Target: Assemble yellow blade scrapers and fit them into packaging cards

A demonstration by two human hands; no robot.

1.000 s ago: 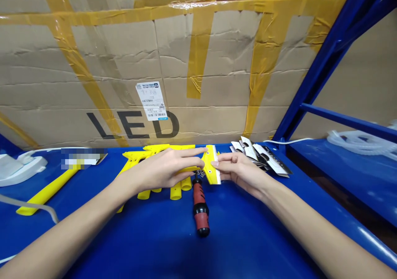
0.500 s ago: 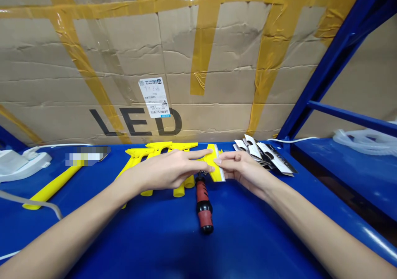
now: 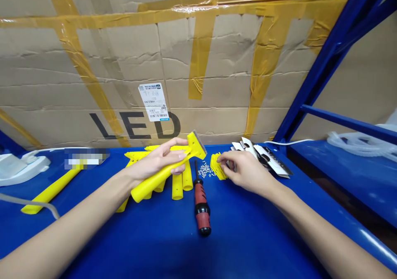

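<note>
My left hand [image 3: 161, 159] is closed round a yellow scraper [image 3: 164, 172], whose head with a thin blade points up and right. My right hand [image 3: 246, 167] has its fingertips at a small stack of yellow plates [image 3: 218, 166]; whether it grips one is hard to tell. Small screws and nuts [image 3: 204, 170] lie scattered between the hands. Below them rests a red and black screwdriver [image 3: 202, 208], its shaft pointing away from me. Several yellow handles [image 3: 177, 186] lie behind and under my left hand.
Black and white packets [image 3: 268, 159] lie right of the plates. Another yellow scraper [image 3: 56, 186] and a white device [image 3: 23, 167] are at the left. A large taped carton [image 3: 124, 64] stands behind, with a blue metal frame [image 3: 322, 72] at the right.
My left hand has tilted the scraper up, so its long handle now shows. My right hand has left the scraper's head and moved to the yellow plates.
</note>
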